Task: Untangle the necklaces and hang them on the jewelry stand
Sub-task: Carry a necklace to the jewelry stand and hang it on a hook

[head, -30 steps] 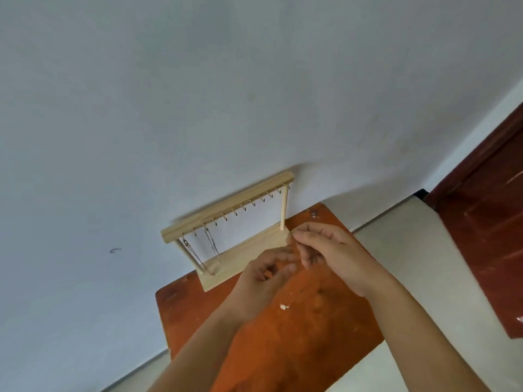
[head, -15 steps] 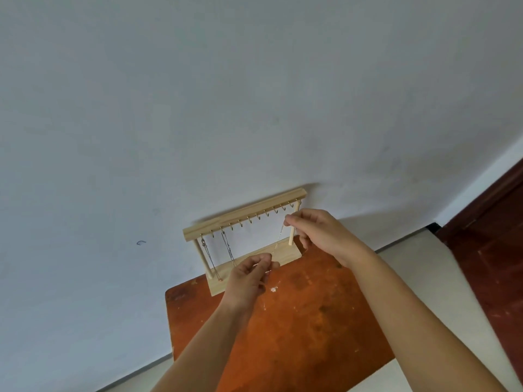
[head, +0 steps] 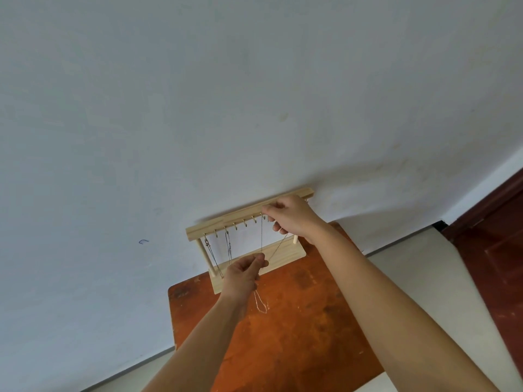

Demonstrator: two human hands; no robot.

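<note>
Both bare forearms reach forward over the table [head: 297,349], the left from its near left corner, the right from its near right side, and they draw closer together toward the far edge. The right hand [head: 291,219] is the higher and farther one, its back to the camera. Its thumb and forefinger pinch the upper end of a thin chain [head: 261,236], with the other fingers curled beneath. The left hand [head: 244,271] sits lower, above the far edge, its fingers curled and its fingertips pinching the chain lower down. The hands do not touch.
</note>
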